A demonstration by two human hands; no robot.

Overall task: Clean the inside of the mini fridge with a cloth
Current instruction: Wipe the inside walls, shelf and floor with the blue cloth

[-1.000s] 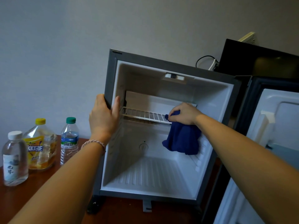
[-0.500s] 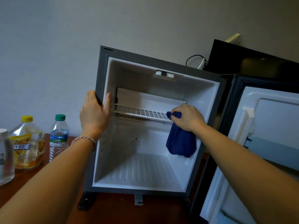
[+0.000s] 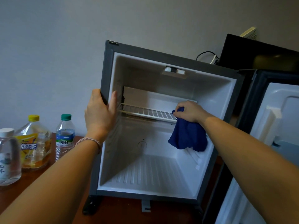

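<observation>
A plain grey wall (image 3: 56, 46) fills the background in dim light. 3 bottles (image 3: 37, 143) stand at the left edge of a reddish wooden table (image 3: 19, 196). A black screen (image 3: 258, 54) stands at the right.

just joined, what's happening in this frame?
A person is wiping out an open grey mini fridge that stands on a brown wooden table. The left hand grips the fridge's left front edge. The right hand holds a dark blue cloth at the right end of the white wire shelf, the cloth hanging against the right inner wall. The door is swung open to the right. Three plastic bottles stand left of the fridge.
</observation>
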